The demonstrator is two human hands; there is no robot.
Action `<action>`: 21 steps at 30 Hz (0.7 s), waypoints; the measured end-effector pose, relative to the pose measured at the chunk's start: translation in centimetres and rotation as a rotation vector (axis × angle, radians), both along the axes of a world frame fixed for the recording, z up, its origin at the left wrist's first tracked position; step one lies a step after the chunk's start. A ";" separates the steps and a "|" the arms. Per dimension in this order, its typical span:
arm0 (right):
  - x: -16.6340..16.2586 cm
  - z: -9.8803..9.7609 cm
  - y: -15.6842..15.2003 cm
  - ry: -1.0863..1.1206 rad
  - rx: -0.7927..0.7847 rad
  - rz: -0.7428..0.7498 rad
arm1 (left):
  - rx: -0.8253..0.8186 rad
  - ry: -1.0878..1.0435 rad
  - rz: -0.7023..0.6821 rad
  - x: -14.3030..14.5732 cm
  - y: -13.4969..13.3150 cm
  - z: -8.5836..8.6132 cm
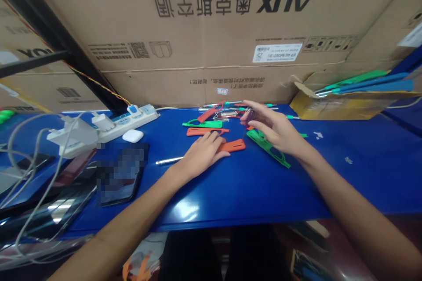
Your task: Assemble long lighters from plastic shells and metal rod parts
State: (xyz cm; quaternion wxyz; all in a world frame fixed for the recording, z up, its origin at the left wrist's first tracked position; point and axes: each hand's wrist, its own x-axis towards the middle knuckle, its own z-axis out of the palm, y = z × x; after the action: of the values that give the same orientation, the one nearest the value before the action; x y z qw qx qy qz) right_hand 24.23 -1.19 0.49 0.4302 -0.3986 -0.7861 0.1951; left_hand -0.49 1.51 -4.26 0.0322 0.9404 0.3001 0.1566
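Head view, downward, near table [250, 193]

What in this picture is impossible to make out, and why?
Head view, left hand: its palm hides one end of the orange strip.
Right hand: whether its fingertips pinch anything is too small and blurred.
Phone: a pixelated patch covers its screen.
White label on the cardboard box: print too small.

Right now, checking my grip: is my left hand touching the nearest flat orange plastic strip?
Touching. The head view shows fingers of the left hand lying over the flat orange plastic strip.
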 end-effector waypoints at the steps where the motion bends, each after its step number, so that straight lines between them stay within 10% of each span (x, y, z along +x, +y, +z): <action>1: 0.1 0.0 0.0 0.004 0.019 -0.025 | -0.006 -0.002 -0.004 0.0 0.0 0.0; 6: -0.2 0.1 0.0 -0.088 0.205 -0.149 | -0.022 -0.008 0.010 0.0 0.0 -0.1; 12: -0.1 0.3 -0.1 0.065 -0.006 -0.013 | -0.030 -0.007 0.020 0.0 -0.1 0.0; 21: -0.2 0.5 -0.3 -0.060 0.086 -0.038 | -0.038 -0.014 0.014 0.0 -0.1 0.0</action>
State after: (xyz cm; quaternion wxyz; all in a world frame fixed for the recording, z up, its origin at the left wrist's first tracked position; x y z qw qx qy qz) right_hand 24.07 -1.49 1.02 0.4270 -0.4002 -0.7985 0.1410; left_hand -0.53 1.42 -4.24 0.0510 0.9364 0.3092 0.1579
